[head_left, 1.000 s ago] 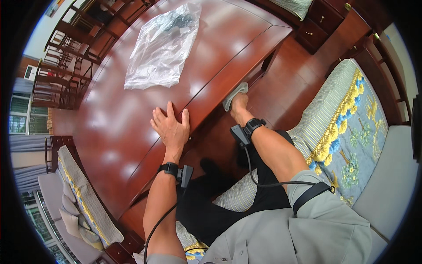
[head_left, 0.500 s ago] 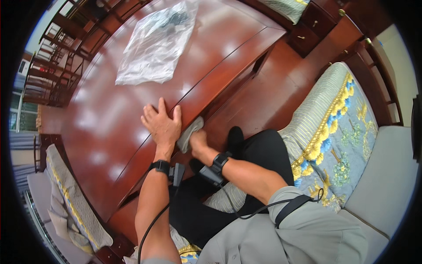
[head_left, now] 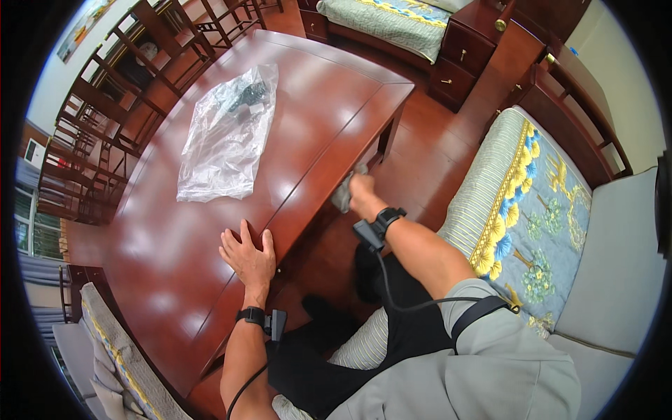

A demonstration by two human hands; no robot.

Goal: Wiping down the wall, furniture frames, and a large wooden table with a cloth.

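A large reddish-brown wooden table [head_left: 168, 259] with a glossy top fills the left and middle. My left hand [head_left: 249, 262] lies flat on its top by the near edge, fingers spread, holding nothing. My right hand [head_left: 362, 194] is closed on a grey cloth [head_left: 343, 194], against the side of the table below the edge. Part of the cloth is hidden behind the hand and the table edge. Farther back on the tabletop lies a crumpled clear plastic bag [head_left: 224, 150] with something dark inside its far end.
On the right stands a sofa with a patterned cover [head_left: 532, 231] and grey cushions [head_left: 616, 259]. Dark wooden cabinets [head_left: 455, 77] stand beyond the table's far right corner. Several wooden chairs [head_left: 105, 105] line the far left. Black cables [head_left: 399, 304] run from my wrist devices along my arms.
My right hand has moved forward and to the right along the table's side with the grey cloth. My left hand still rests on the tabletop. The view has shifted, showing more of the room's far side.
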